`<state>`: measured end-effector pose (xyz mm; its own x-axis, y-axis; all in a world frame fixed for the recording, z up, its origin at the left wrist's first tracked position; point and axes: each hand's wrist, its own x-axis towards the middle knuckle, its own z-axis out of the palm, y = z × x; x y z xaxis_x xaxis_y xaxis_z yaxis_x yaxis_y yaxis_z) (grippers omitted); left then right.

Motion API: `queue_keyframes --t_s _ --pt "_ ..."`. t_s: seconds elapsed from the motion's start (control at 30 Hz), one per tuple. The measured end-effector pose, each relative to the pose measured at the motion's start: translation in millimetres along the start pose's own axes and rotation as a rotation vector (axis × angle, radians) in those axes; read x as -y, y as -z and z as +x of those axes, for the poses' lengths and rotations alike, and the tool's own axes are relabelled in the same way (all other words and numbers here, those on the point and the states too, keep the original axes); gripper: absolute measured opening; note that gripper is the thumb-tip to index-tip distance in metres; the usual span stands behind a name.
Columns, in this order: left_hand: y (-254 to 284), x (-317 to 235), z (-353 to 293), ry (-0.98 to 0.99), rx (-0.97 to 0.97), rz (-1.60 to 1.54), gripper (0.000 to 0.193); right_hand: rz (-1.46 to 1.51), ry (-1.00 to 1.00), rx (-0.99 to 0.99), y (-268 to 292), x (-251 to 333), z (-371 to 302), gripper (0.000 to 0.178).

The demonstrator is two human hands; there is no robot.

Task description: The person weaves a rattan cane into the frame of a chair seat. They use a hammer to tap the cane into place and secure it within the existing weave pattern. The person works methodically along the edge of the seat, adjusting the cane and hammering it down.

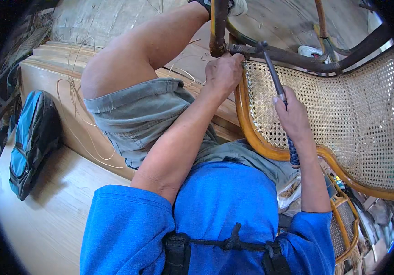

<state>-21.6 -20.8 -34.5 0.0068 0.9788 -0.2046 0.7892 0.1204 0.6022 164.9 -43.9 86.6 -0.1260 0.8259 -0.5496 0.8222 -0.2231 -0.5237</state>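
Observation:
A rattan chair (244, 121) with a woven cane panel (307, 98) lies tipped across my lap. My right hand (292, 112) is closed round the dark handle of a hammer (275, 73). The hammer's small head is up by the dark rail (293, 58) of the chair, and its wrapped grip end points down toward my lap. My left hand (225, 73) is closed in a pinch at the corner joint, where a dark leg (218, 27) meets the frame. What its fingertips hold there is too small and covered to make out.
A blue and black backpack (32, 142) rests on the pale board at left. Loose cane strands (87, 133) trail over the wooden ledge (45, 68) beside my bent leg. Another rattan piece (344, 220) lies at lower right among scraps. A shoe (310, 51) shows beyond the rail.

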Motion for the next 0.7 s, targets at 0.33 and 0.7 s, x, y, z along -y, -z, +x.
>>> queue_keyframes --t_s 0.33,0.7 --pt "-1.0 4.0 1.9 0.043 0.045 -0.015 0.021 -0.045 -0.030 0.063 -8.0 -11.2 10.1 0.030" --pt "6.4 -3.3 -2.7 0.040 0.048 -0.084 0.022 -0.247 -0.105 0.203 -5.0 -4.5 21.1 0.039"
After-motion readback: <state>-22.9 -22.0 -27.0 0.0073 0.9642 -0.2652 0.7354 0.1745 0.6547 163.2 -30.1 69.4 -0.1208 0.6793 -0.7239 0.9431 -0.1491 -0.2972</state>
